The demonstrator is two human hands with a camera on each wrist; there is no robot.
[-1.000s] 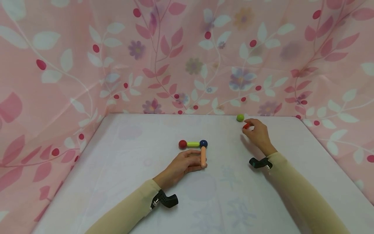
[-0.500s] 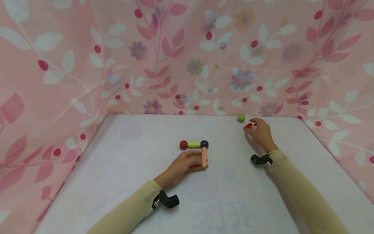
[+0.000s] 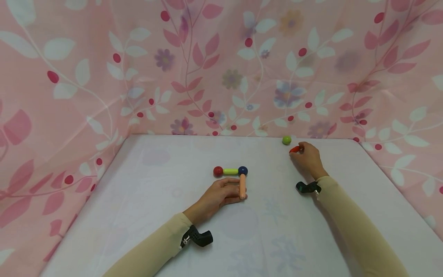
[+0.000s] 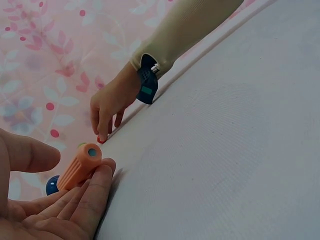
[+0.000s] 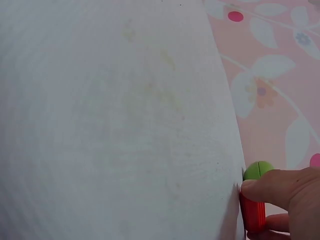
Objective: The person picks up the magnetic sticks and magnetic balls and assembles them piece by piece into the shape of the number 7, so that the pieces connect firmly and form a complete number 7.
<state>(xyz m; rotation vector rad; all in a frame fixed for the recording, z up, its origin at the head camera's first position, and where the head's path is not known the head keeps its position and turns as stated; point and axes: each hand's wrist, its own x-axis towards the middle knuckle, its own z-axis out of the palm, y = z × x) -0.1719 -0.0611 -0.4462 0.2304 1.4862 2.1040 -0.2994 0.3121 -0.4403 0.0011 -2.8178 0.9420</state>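
In the head view, a red ball [image 3: 218, 171], a yellow-green rod [image 3: 230, 171] and a dark blue ball [image 3: 243, 171] form a row on the table. An orange magnetic rod [image 3: 242, 186] runs from the blue ball toward the person. My left hand [image 3: 215, 198] lies with its fingers under this rod; in the left wrist view its thumb [image 4: 35, 154] stands apart from it, and a metal disc shows in the rod's end. Farther right and back, my right hand [image 3: 309, 159] pinches a red magnetic rod [image 5: 253, 212] between thumb and fingers. A green ball [image 3: 286, 140] sits just beyond it.
A white cloth [image 3: 155, 231] with faint prints covers the table. Pink floral fabric [image 3: 221, 69] hangs behind the table's back edge and along its sides. Both wrists wear a black camera mount, such as the right one [image 3: 308, 187].
My right fingers lifted off the red rod's end, then came down on it again a little farther right. The left hand keeps its place; the whole head view shifts slightly.
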